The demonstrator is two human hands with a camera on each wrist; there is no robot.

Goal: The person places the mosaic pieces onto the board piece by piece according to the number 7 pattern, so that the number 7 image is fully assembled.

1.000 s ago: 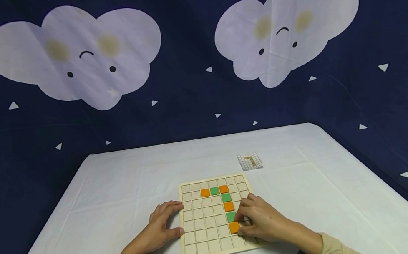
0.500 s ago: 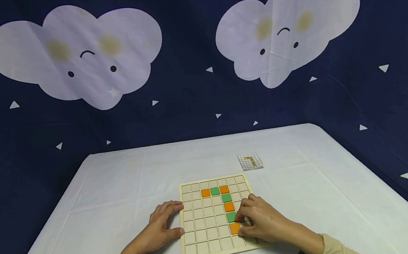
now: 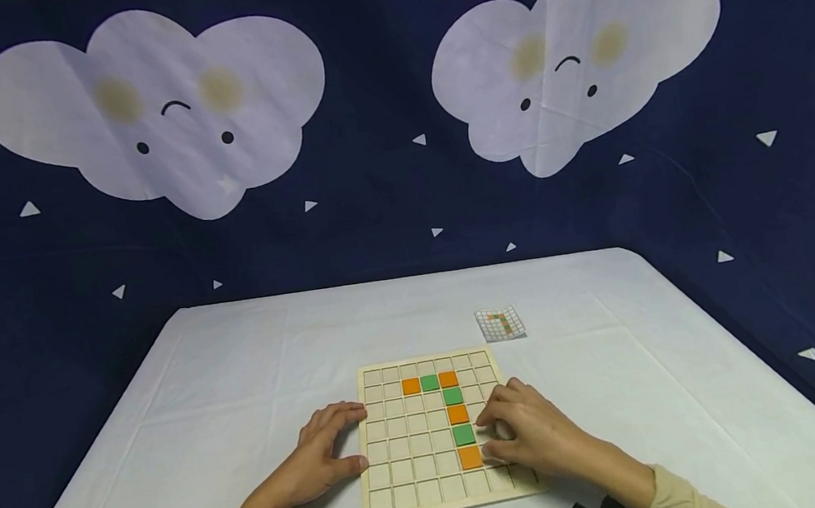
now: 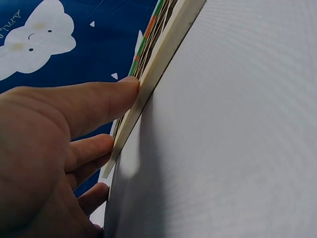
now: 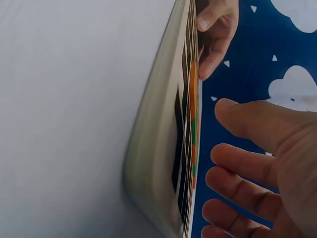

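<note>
A square wooden grid board (image 3: 416, 494) lies flat on the table. Orange and green square tiles alternate on it, from a short row near the far side, with an orange tile (image 3: 411, 386) at its left end, down a column to the nearest orange tile (image 3: 470, 457). My left hand (image 3: 320, 452) touches the board's left edge with thumb and fingertips, which the left wrist view confirms. Beside the column, over the board's right part, hovers my right hand (image 3: 537, 429). In the right wrist view its fingers (image 5: 242, 186) are apart, with nothing between them.
A small card (image 3: 500, 324) printed with a grid and coloured squares lies beyond the board's far right corner. The table (image 3: 227, 392) has a white cloth. Behind it hangs a dark blue curtain (image 3: 390, 231) with clouds.
My right hand has drawn off the tiles, a little to the right, and its fingertips have come away from the column. My left hand stays at the board's edge.
</note>
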